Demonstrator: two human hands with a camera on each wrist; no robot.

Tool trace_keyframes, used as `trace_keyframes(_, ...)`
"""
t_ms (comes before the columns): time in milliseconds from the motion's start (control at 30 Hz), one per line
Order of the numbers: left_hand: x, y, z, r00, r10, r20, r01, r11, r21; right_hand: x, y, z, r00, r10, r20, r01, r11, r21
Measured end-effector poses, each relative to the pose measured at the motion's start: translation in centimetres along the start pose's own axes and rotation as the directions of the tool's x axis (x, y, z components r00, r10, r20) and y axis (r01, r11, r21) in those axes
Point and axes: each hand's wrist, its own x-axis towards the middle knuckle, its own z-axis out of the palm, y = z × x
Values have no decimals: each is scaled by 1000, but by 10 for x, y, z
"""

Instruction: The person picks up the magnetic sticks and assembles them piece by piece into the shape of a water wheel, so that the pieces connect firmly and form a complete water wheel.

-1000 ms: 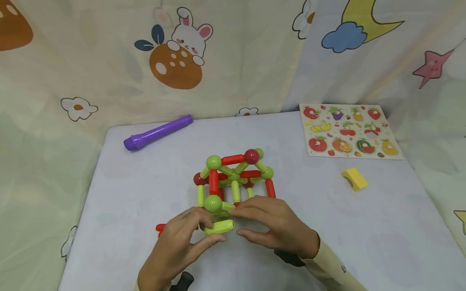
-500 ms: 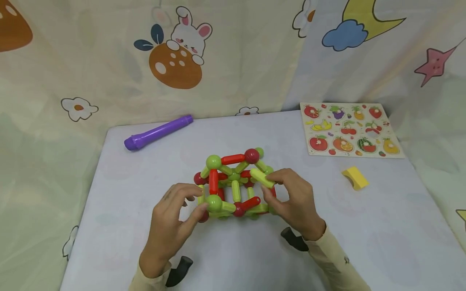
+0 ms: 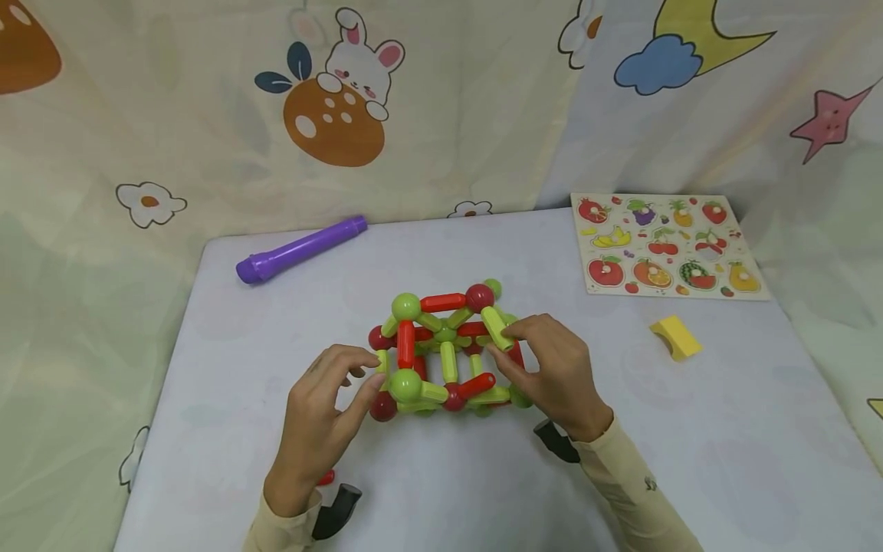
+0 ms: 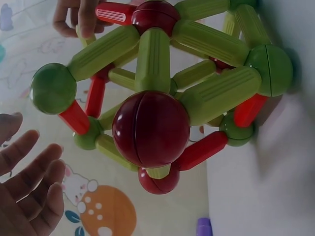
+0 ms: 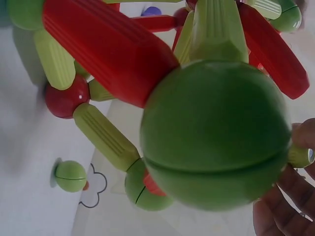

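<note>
A frame of red and yellow-green magnetic rods (image 3: pixel 442 303) joined by red and green balls (image 3: pixel 406 385) stands mid-table. My right hand (image 3: pixel 552 372) pinches a yellow-green rod (image 3: pixel 496 328) between thumb and fingers at the frame's right side. The rod slants, its far end close to the upper red ball (image 3: pixel 479 297); whether they touch I cannot tell. At the frame's left side is my left hand (image 3: pixel 320 418), fingers loosely bent with nothing between them. In the left wrist view its fingers (image 4: pixel 34 182) stand apart from the frame. A red rod (image 3: pixel 477 385) juts from the front red ball.
A loose green ball (image 3: pixel 493 288) lies behind the frame. Purple toy microphone (image 3: pixel 301 251) at back left, fruit puzzle board (image 3: pixel 669 245) at back right, yellow arch block (image 3: pixel 676 338) on the right. A red piece (image 3: pixel 326 478) shows beside my left wrist.
The yellow-green rod has passed from my left hand to my right, which carried it up to the frame's right side and turned it steeper. My left hand has drawn back to the left.
</note>
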Motion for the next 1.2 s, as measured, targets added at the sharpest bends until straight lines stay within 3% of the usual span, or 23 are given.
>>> trace_keyframes(267, -1, -3, 2, 999, -32, 34, 32, 999, 0, 1, 1, 1, 999, -54, 7, 53, 996, 73)
trace_keyframes(400, -1, -4, 1, 999, -39, 34, 39, 999, 2, 2, 4, 1, 997, -62, -43, 67, 989, 135)
trace_keyframes(533, -2, -4, 1, 998, -51, 34, 51, 999, 8, 6, 23, 1, 991, 91, -96, -67, 971, 231)
trace_keyframes(600, -2, -5, 0, 998, -55, 37, 55, 998, 9, 11, 40, 1, 974, 224, -32, -209, 947, 246)
trace_keyframes(667, -3, -5, -1, 997, -64, 46, 64, 998, 10, 15, 61, 6, 932, 343, 116, -360, 912, 198)
trace_keyframes(700, -3, -5, -1, 996, -71, 54, 71, 997, 11, 16, 72, 10, 897, 385, 216, -420, 895, 152)
trace_keyframes(767, -4, -5, -1, 994, -81, 73, 81, 997, 9, 17, 93, 21, 794, 437, 422, -500, 865, 45)
trace_keyframes(833, -4, -5, -2, 992, -92, 90, 91, 996, 9, 15, 110, 35, 685, 433, 586, -522, 852, -18)
trace_keyframes(867, -5, -5, -2, 991, -95, 96, 94, 996, 9, 14, 116, 41, 641, 420, 642, -522, 852, -37)
trace_keyframes(900, -5, -5, -2, 990, -99, 102, 98, 995, 8, 12, 120, 47, 611, 410, 677, -523, 851, -44)
trace_keyframes(967, -5, -5, -2, 989, -102, 107, 102, 995, 8, 11, 124, 56, 591, 394, 705, -515, 856, -47)
trace_keyframes(1100, -6, -7, -1, 989, -102, 111, 101, 995, 13, 12, 121, 60, 598, 439, 670, -510, 854, -104)
trace_keyframes(1200, -7, -9, 1, 988, -100, 118, 99, 995, 20, 11, 112, 46, 608, 492, 623, -531, 835, -141)
